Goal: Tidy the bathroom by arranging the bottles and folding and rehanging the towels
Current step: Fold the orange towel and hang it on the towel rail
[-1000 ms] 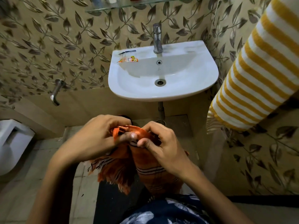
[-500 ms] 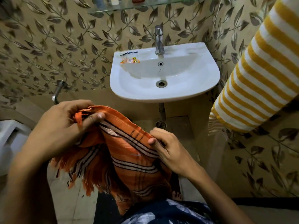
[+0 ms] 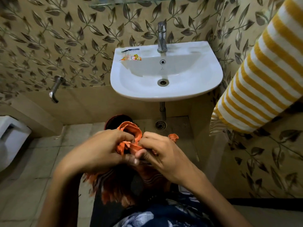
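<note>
Both our hands, left hand and right hand, pinched the bunched orange fringed towel together at waist height; its folding looked unfinished and rehanging remained. Up to our right, a yellow-striped towel already hung.

Single head-worn view, looking forward and down, close above both hands (wide-angle), sink just beyond

A white ceramic wall-hung washbasin with a chrome tap sits against beige leaf-patterned wall tiles. Left of it a chrome wall spout; below, grey floor tiles and a round floor drain.
</note>
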Tool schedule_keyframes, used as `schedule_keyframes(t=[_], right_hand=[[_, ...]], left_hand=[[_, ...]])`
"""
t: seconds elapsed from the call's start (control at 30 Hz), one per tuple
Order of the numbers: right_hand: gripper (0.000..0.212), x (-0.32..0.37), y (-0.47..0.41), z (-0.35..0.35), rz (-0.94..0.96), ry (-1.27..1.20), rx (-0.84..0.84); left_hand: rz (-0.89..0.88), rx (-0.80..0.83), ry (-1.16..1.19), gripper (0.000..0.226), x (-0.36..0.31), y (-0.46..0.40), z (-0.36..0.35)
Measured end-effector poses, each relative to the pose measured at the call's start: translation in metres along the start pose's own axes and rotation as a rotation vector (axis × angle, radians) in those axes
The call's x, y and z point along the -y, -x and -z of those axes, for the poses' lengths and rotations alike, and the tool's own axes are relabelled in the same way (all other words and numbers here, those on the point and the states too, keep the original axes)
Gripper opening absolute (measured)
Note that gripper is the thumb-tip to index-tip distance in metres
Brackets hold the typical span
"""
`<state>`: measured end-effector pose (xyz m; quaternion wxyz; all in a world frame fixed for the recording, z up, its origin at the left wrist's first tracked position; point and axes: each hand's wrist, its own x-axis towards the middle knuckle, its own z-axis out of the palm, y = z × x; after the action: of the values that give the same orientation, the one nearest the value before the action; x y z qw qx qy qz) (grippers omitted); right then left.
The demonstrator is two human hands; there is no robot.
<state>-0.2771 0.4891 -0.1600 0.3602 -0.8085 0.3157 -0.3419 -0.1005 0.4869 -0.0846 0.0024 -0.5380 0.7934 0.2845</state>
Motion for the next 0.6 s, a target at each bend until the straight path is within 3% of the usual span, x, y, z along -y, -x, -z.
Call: schedule_keyframes(t=[0.13,0.3,0.5,0.6], right_hand=[[0.036,-0.004,0.001,0.008,-0.041,0.043,0.162],[0.018,-0.023,0.013,0.018,-0.226,0.083,0.324],[0.024,-0.018,0.017,0.015,-0.221,0.058,0.237],[0.029,-0.014,0.016,0.013,-0.2,0.099,0.197]], left_hand=[[-0.112,-0.083,0.057,0.044,0.004,0.009,0.002],[-0.116,-0.222,0.196,0.049,0.015,0.024,0.015],[0.008,-0.228,0.247,0.045,0.027,0.029,0.021],[0.003,-0.228,0.346,0.065,0.025,0.027,0.015]])
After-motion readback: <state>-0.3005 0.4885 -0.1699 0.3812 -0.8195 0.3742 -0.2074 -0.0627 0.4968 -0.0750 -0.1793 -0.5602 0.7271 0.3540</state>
